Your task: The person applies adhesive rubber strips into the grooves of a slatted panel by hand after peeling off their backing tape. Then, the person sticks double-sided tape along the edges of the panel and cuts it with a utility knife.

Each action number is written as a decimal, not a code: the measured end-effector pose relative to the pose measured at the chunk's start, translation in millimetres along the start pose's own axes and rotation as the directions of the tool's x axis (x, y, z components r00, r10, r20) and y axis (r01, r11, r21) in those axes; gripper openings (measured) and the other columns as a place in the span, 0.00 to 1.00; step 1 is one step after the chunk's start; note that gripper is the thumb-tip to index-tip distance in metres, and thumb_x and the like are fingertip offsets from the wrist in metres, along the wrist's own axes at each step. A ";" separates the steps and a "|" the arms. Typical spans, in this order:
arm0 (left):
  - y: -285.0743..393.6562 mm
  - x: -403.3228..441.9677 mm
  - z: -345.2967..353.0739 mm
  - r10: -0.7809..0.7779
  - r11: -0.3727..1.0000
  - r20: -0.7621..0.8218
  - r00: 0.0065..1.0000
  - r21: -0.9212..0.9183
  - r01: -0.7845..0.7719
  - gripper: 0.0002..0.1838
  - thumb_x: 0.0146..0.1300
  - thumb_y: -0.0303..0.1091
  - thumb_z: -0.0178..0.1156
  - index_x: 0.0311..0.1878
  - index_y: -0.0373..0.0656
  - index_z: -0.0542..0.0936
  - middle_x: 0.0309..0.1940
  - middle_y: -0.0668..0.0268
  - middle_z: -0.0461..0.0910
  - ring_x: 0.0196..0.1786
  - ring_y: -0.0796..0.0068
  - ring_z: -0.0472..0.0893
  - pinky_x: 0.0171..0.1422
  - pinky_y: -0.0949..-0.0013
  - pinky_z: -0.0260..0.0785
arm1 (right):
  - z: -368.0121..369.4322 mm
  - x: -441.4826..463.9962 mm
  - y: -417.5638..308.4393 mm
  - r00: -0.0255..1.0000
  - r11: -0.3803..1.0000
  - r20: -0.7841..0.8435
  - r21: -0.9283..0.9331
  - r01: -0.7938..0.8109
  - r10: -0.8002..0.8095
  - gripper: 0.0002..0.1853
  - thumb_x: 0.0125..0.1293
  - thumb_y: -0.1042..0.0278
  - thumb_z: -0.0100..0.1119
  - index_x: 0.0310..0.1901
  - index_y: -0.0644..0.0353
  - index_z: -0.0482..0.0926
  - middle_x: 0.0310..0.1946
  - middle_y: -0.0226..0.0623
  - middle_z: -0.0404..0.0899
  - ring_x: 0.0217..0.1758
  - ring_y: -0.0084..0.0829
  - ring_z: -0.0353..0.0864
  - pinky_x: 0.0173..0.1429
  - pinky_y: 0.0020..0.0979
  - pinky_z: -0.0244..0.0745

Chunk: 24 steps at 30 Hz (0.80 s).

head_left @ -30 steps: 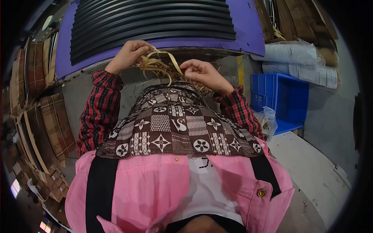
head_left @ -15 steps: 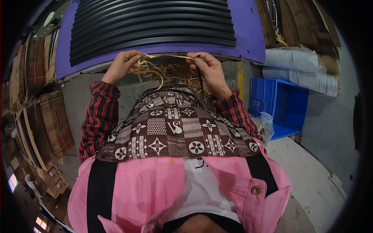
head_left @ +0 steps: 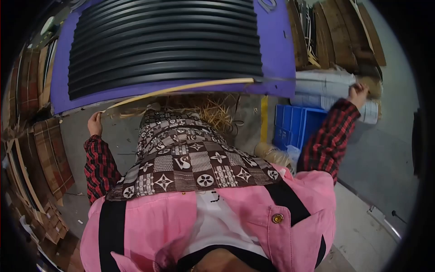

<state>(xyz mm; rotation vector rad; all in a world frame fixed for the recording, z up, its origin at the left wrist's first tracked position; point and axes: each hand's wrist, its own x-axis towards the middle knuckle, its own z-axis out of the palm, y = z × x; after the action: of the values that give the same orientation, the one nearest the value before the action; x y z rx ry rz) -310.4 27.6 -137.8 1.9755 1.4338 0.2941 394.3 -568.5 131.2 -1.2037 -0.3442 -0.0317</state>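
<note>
My left hand, low at the left, pinches one end of a long pale-yellow strip. The strip rises to the right, stretched across the front edge of the purple table. Near the table's right side it meets a thin dark strip, blurred, that runs on towards my right hand. That hand is far out to the right with its fingers closed, apparently on the dark strip's end. Black ribbed lengths lie side by side on the table.
A heap of yellow strips lies on the floor below the table. To the right are a blue crate and plastic-wrapped rolls. Cardboard boxes stand at the left, and brown cartons at the back right.
My hands have moved far apart, the right outwards to the right, the left outwards and lower. The curled yellow strip is now drawn out long between them. The view has shifted slightly.
</note>
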 end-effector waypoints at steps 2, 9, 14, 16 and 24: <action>-14.1 2.9 -7.6 -0.100 0.973 0.080 0.992 0.217 0.081 0.11 0.55 0.36 0.51 0.37 0.42 0.77 0.32 0.57 0.77 0.37 0.62 0.77 0.40 0.66 0.67 | -52.6 38.5 -49.2 0.953 0.191 0.189 -0.953 0.236 -0.235 0.08 0.46 0.77 0.54 0.30 0.61 0.69 0.23 0.30 0.67 0.29 0.24 0.68 0.35 0.22 0.65; 124.7 62.1 -44.6 -0.074 0.926 0.923 0.377 -0.076 0.369 0.12 0.55 0.35 0.53 0.40 0.39 0.75 0.26 0.65 0.77 0.28 0.79 0.76 0.31 0.76 0.69 | 29.6 233.0 -244.7 0.858 0.607 -0.215 -0.783 0.134 -0.467 0.10 0.59 0.66 0.47 0.41 0.59 0.71 0.31 0.34 0.75 0.32 0.29 0.73 0.34 0.28 0.69; 153.3 222.6 -49.9 0.230 0.862 0.205 0.951 -0.496 -0.101 0.10 0.55 0.34 0.51 0.31 0.37 0.75 0.21 0.65 0.76 0.23 0.76 0.75 0.28 0.75 0.65 | 429.1 152.8 19.8 0.972 0.696 0.184 -0.680 0.231 -0.143 0.19 0.57 0.67 0.50 0.50 0.62 0.63 0.31 0.32 0.75 0.26 0.20 0.69 0.30 0.20 0.65; 149.7 286.3 -48.3 0.310 0.912 -0.206 0.928 -0.211 -0.352 0.10 0.52 0.34 0.52 0.32 0.38 0.76 0.25 0.57 0.76 0.32 0.60 0.75 0.37 0.65 0.66 | 551.6 98.0 108.5 0.932 0.748 0.352 -0.640 0.175 0.083 0.23 0.57 0.67 0.52 0.54 0.63 0.60 0.32 0.31 0.75 0.24 0.16 0.67 0.29 0.17 0.63; 126.0 381.4 -45.8 0.113 0.987 -0.201 0.973 -0.089 -0.133 0.11 0.49 0.36 0.57 0.32 0.38 0.77 0.26 0.58 0.75 0.33 0.60 0.75 0.39 0.65 0.65 | 800.2 -138.0 341.5 0.199 0.703 0.676 -0.659 -0.267 0.709 0.08 0.60 0.68 0.48 0.39 0.60 0.69 0.31 0.31 0.73 0.32 0.20 0.73 0.33 0.17 0.66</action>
<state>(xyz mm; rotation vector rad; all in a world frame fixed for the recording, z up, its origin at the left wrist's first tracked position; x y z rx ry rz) -98.4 369.6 -99.1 1.9995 1.3877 0.6196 138.2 268.7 33.7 -1.6305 -0.9387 1.3255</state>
